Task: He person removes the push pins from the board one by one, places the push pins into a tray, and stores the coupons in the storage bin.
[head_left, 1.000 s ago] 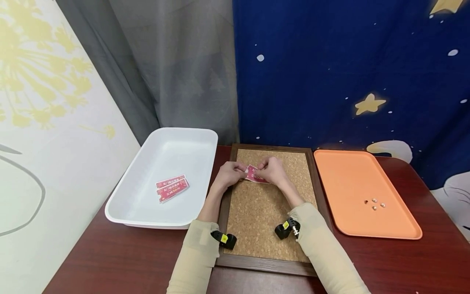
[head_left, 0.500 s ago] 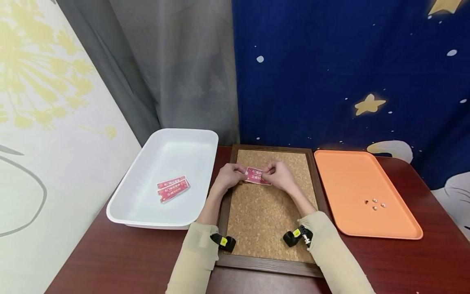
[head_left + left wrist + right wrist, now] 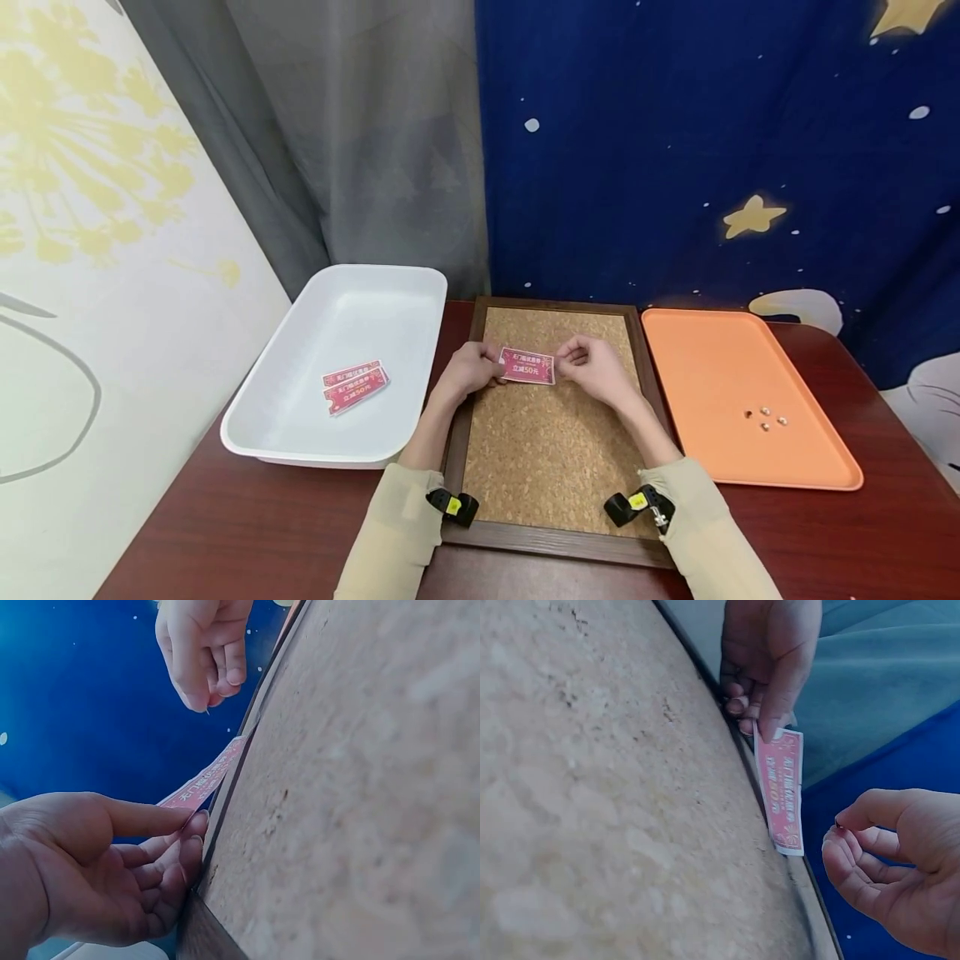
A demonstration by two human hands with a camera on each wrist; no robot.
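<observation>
A red paper coupon (image 3: 529, 367) with a white edge lies over the upper part of the framed corkboard (image 3: 551, 454). Its left end is pinched between thumb and fingers of my left hand (image 3: 470, 368). In the left wrist view the coupon (image 3: 206, 780) slants up from those fingers toward the board. Just right of the coupon, apart from it, is my right hand (image 3: 596, 371). Between its thumb and fingertip it pinches a tiny thumbtack, whose thin point (image 3: 208, 712) pokes out in the left wrist view; the rest of the tack is mostly hidden by the fingers.
On the left a white plastic tub (image 3: 300, 429) holds more red coupons (image 3: 356, 390), overlapping. To the right lies an orange tray (image 3: 720, 358) with several small shiny tacks (image 3: 765, 418). Curtains hang behind the dark red table (image 3: 247, 525).
My right hand has moved right and slightly down, off the coupon's right part, which now shows in full. The left hand keeps hold of the left end, with the coupon slightly lower and flatter.
</observation>
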